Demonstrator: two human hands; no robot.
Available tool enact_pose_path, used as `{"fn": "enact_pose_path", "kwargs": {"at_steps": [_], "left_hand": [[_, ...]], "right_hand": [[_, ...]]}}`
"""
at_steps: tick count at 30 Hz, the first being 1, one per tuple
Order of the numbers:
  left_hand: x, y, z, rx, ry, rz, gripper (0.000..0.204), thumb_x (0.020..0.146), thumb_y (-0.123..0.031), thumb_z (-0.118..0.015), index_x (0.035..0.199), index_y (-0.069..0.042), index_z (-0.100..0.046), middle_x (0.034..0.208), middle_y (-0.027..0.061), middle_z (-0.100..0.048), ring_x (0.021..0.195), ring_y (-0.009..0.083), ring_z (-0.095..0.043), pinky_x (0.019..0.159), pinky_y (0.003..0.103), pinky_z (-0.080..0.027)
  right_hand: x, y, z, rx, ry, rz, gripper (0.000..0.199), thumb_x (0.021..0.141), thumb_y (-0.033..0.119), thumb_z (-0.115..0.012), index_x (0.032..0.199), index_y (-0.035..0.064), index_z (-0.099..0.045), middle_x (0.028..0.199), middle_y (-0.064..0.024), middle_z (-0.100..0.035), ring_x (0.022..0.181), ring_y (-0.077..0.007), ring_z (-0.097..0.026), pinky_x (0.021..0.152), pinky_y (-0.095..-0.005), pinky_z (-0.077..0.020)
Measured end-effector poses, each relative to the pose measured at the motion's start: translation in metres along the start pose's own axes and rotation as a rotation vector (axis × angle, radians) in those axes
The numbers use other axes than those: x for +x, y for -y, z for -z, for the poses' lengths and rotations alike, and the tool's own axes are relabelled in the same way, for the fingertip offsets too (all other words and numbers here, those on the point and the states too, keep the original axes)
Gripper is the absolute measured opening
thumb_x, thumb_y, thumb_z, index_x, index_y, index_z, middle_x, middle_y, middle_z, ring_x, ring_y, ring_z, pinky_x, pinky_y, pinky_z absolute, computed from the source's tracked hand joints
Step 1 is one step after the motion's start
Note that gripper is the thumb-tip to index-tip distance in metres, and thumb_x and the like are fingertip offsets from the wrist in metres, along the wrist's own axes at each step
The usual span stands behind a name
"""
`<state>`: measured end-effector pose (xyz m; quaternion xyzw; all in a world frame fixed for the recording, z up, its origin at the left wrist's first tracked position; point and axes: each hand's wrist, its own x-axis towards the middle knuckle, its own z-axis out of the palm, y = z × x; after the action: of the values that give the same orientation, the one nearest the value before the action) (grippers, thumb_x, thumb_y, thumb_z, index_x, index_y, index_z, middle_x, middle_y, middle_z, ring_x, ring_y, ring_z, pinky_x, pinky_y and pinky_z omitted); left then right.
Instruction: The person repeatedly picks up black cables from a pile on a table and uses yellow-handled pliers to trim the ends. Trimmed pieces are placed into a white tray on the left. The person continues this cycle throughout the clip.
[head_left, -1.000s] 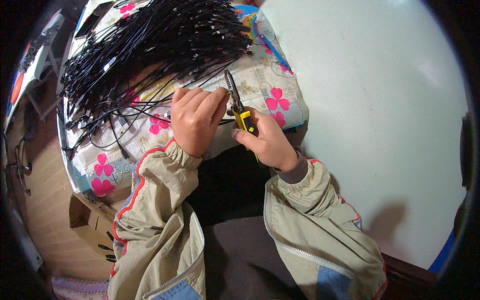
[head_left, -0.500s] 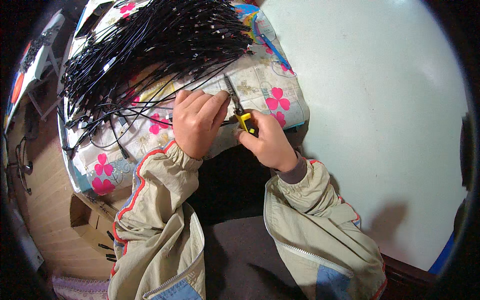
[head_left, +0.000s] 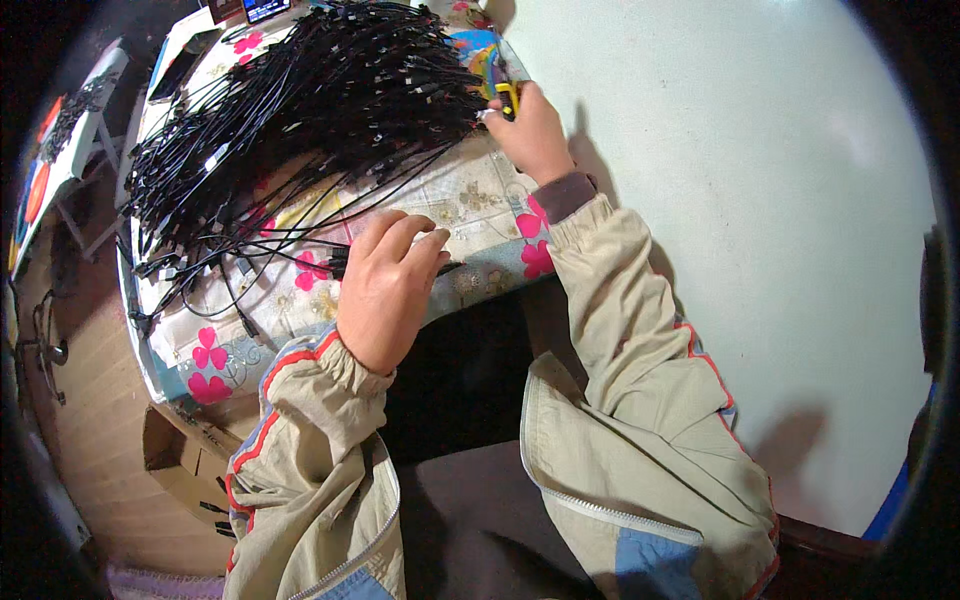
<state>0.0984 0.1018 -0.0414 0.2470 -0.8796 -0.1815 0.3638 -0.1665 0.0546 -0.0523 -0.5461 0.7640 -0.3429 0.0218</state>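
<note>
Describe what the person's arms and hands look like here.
Both hands, the left hand and right hand, are bare, without gloves. The sleeves are beige jacket fabric with red piping, gathered elastic cuffs and a zip; a dark inner cuff shows at the right wrist.

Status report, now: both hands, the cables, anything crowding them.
Left hand resting on the flowered tablecloth, fingers on a black cable end. Right hand at the far edge, gripping the yellow-handled pliers. Big pile of black cables beside both hands.

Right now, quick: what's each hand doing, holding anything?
Left hand: curled on the flowered tablecloth, fingers on a black cable.
Right hand: closed around the yellow-handled pliers, at the far edge of the black cable pile.
</note>
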Motion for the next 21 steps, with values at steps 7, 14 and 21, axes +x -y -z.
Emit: {"fn": "enact_pose_path", "kwargs": {"at_steps": [7, 14, 21], "left_hand": [[0.023, 0.005, 0.020, 0.126, 0.034, 0.030, 0.025, 0.076, -0.001, -0.059, 0.100, 0.001, -0.065, 0.107, 0.0139, -0.063, 0.103, 0.0309, -0.057, 0.090, 0.038, -0.048], [0.066, 0.013, 0.012, 0.165, -0.284, -0.061, 0.035, 0.084, -0.008, -0.063, 0.118, -0.006, -0.060, 0.124, 0.0104, -0.059, 0.125, 0.0314, -0.051, 0.106, 0.043, -0.041], [0.049, 0.025, 0.009, -0.113, -0.233, -0.175, 0.019, 0.081, -0.003, -0.070, 0.100, -0.003, -0.064, 0.096, 0.0107, -0.068, 0.080, 0.0300, -0.067, 0.068, 0.038, -0.053]], "right_hand": [[-0.001, 0.028, 0.000, 0.320, 0.050, -0.059, 0.033, 0.083, 0.017, -0.071, 0.103, -0.0051, -0.056, 0.088, -0.0180, -0.066, 0.082, -0.0333, -0.066, 0.075, -0.0415, -0.0519], [-0.059, 0.077, 0.038, 0.703, 0.103, 0.257, 0.036, 0.088, 0.003, -0.067, 0.120, 0.0015, -0.052, 0.100, -0.0074, -0.063, 0.089, -0.0130, -0.061, 0.080, -0.0282, -0.0503], [-0.081, 0.077, 0.053, 0.886, 0.256, 0.142, 0.037, 0.091, -0.003, -0.060, 0.127, 0.0000, -0.052, 0.115, -0.0085, -0.064, 0.107, -0.0149, -0.061, 0.095, -0.0301, -0.0484]]}}
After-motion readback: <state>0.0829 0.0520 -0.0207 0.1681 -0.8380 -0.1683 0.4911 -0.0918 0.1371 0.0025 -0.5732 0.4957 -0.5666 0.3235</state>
